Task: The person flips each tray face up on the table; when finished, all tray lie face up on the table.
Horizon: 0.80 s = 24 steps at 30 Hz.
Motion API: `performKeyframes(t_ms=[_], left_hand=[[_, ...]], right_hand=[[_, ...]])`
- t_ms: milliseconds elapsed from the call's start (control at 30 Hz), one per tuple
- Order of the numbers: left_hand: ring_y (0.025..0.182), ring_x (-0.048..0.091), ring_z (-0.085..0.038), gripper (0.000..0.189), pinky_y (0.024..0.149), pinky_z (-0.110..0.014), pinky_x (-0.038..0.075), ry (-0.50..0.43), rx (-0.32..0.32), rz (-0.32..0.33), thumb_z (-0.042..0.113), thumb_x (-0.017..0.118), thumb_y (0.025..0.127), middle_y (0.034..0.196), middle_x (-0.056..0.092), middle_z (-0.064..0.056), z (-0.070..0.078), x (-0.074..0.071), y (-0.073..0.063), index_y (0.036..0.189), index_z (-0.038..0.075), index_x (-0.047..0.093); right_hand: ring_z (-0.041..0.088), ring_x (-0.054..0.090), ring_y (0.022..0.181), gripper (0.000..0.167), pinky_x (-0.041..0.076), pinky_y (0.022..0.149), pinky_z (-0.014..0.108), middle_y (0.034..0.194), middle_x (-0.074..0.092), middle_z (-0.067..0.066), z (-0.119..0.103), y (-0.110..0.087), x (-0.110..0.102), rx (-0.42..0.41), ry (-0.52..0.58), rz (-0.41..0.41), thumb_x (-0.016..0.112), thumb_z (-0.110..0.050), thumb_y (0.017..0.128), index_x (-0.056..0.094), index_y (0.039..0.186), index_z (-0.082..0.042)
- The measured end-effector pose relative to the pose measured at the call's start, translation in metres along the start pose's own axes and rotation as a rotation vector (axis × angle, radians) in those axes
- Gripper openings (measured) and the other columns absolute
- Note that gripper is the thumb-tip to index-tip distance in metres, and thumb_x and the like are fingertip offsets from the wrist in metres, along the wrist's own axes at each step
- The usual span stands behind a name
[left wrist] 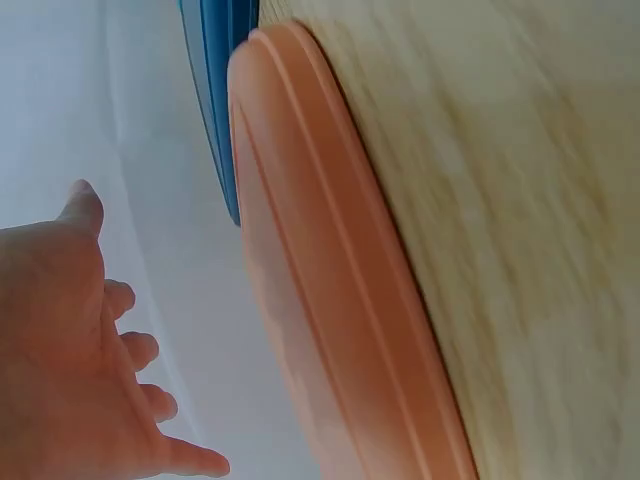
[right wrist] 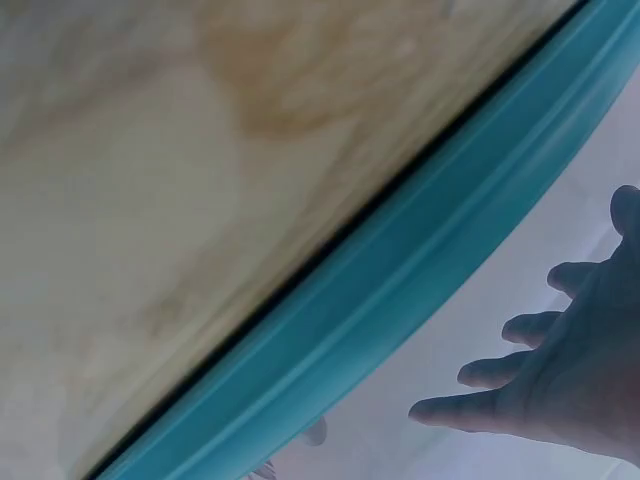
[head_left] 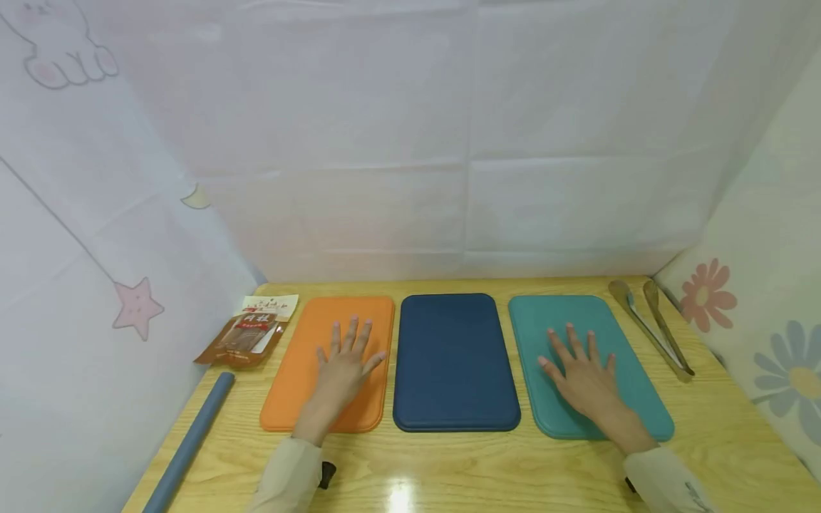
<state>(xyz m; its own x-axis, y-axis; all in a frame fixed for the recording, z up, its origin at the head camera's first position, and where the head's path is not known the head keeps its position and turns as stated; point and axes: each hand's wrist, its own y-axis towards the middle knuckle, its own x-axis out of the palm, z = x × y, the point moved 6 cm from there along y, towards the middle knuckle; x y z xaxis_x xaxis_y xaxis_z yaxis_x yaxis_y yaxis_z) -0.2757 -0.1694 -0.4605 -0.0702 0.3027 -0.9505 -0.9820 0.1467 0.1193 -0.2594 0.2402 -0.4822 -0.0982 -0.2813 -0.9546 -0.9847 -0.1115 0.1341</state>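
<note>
My left hand (head_left: 342,370) is spread over the orange board (head_left: 301,363), palm down, with straight fingers and nothing in its grasp. On the right, my other hand (head_left: 584,381) spreads its fingers above the teal board (head_left: 545,320) in the same way. Between them lies a dark blue board (head_left: 454,363), touched by neither hand. In the left wrist view the left palm (left wrist: 60,350) shows bare beside the orange board's rounded edge (left wrist: 330,260). The right wrist view has the right hand's splayed fingers (right wrist: 490,372) next to the teal board's rim (right wrist: 400,270).
A brown packaged food pouch (head_left: 246,335) lies at the back left, with a grey-blue rod (head_left: 192,442) in front of it. Metal tongs (head_left: 654,331) lie along the right side. White printed cloth (head_left: 385,142) walls in the wooden table (head_left: 462,470) at the back and sides.
</note>
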Motion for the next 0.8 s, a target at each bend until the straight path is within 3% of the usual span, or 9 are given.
performKeyframes(t_ms=[300, 500, 800], left_hand=[[0.146, -0.005, -0.037, 0.076, 0.103, -0.076, 0.008, -0.048, 0.049, -0.001, 0.058, 0.044, 0.096, 0.161, 0.005, -0.006, 0.034, 0.008, 0.006, 0.156, 0.025, 0.014], [0.146, -0.006, -0.032, 0.075, 0.106, -0.072, 0.009, -0.048, 0.072, -0.022, 0.058, 0.045, 0.095, 0.161, 0.005, -0.002, 0.060, 0.012, 0.011, 0.156, 0.027, 0.013], [0.146, 0.002, -0.033, 0.075, 0.108, -0.068, 0.016, -0.022, 0.168, -0.002, 0.058, 0.043, 0.095, 0.160, 0.013, -0.006, 0.102, 0.021, 0.016, 0.156, 0.022, 0.018]], right_hand=[[0.056, -0.002, 0.139, 0.068, 0.002, 0.096, 0.082, 0.159, 0.004, 0.021, 0.012, -0.005, -0.004, 0.017, 0.028, -0.028, 0.033, -0.055, 0.101, 0.020, 0.155, -0.016], [0.058, 0.001, 0.137, 0.067, 0.004, 0.095, 0.083, 0.158, 0.006, 0.023, 0.019, -0.007, -0.005, 0.027, 0.026, -0.020, 0.032, -0.054, 0.101, 0.022, 0.155, -0.015], [0.059, 0.003, 0.137, 0.067, 0.005, 0.093, 0.084, 0.157, 0.010, 0.025, 0.034, -0.006, -0.006, 0.027, 0.038, -0.002, 0.032, -0.053, 0.102, 0.022, 0.155, -0.014]])
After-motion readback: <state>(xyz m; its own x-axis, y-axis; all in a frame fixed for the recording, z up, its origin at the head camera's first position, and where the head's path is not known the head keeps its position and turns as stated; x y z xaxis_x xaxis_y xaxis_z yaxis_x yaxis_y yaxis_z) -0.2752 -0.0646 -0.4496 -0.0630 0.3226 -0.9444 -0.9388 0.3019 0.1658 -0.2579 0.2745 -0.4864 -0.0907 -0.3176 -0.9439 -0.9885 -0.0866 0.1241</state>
